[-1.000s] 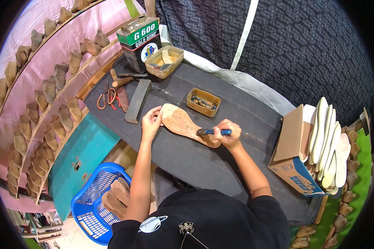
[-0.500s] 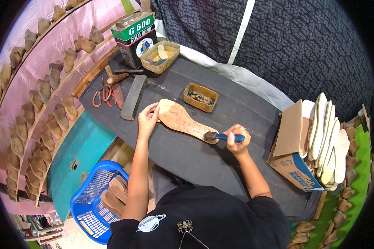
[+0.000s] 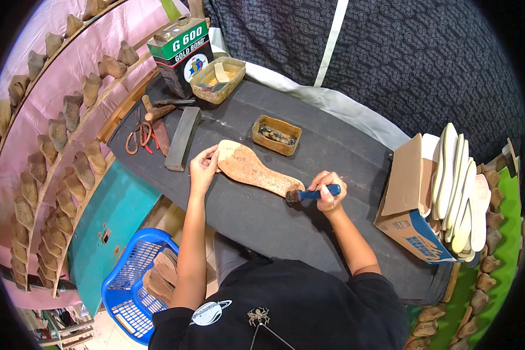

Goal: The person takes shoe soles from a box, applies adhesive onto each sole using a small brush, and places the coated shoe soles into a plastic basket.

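A tan shoe insole (image 3: 254, 168) lies flat on the dark work table, its broad toe end at left and its heel toward the right. My left hand (image 3: 203, 169) pinches the rim of the toe end. In my right hand (image 3: 329, 200) is a brush (image 3: 311, 193) with a blue handle. Its dark, clogged bristles touch the heel end near the lower edge. The insole's surface looks mottled brown, paler at the toe tip. Just beyond it stands a small yellowish tub (image 3: 277, 148) with dark, sticky-looking residue inside.
A grey block (image 3: 183, 140), scissors (image 3: 132, 140) and a hammer (image 3: 156, 111) lie at left. Behind them stand a metal can (image 3: 178, 55) and a plastic tub (image 3: 233, 87). A cardboard box (image 3: 399, 175) of pale soles is at right. A blue basket (image 3: 119, 291) sits below.
The brush has shifted slightly toward the near edge of the insole's heel, and its bristles now overhang that edge more. My left hand keeps its hold on the toe end. The whole view has shifted a little.
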Available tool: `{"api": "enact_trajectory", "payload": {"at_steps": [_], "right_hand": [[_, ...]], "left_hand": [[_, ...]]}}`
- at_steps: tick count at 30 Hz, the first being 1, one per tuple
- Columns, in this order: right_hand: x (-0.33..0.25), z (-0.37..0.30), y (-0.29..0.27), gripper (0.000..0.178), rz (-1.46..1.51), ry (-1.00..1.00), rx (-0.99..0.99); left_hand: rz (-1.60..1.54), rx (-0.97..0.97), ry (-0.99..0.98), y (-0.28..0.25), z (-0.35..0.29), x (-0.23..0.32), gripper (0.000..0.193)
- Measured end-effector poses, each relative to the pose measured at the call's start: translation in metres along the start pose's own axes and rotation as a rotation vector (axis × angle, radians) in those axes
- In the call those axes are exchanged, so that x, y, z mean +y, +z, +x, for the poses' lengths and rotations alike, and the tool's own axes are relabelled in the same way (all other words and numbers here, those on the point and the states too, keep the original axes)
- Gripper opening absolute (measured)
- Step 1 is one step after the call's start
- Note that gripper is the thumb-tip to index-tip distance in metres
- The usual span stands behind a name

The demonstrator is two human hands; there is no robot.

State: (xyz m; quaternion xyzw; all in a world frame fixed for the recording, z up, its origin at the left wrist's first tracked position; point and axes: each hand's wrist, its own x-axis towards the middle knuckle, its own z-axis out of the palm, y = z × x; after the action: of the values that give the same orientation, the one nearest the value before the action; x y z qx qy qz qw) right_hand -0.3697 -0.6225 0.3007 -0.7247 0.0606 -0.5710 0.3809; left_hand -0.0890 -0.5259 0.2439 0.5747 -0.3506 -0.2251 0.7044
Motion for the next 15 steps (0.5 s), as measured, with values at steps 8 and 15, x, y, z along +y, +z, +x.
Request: {"api": "enact_trajectory", "payload": {"at_steps": [8, 15], "right_hand": [[0.002, 0.009, -0.025, 0.015, -0.136, -0.030, -0.013], [0.001, 0.016, 0.006, 0.016, -0.029, -0.140, -0.105]], "left_hand": [[0.021, -0.002, -0.025, 0.000, 0.000, 0.001, 0.027], [0.031, 0.011, -0.016, -0.001, 0.002, -0.003, 0.028]]}}
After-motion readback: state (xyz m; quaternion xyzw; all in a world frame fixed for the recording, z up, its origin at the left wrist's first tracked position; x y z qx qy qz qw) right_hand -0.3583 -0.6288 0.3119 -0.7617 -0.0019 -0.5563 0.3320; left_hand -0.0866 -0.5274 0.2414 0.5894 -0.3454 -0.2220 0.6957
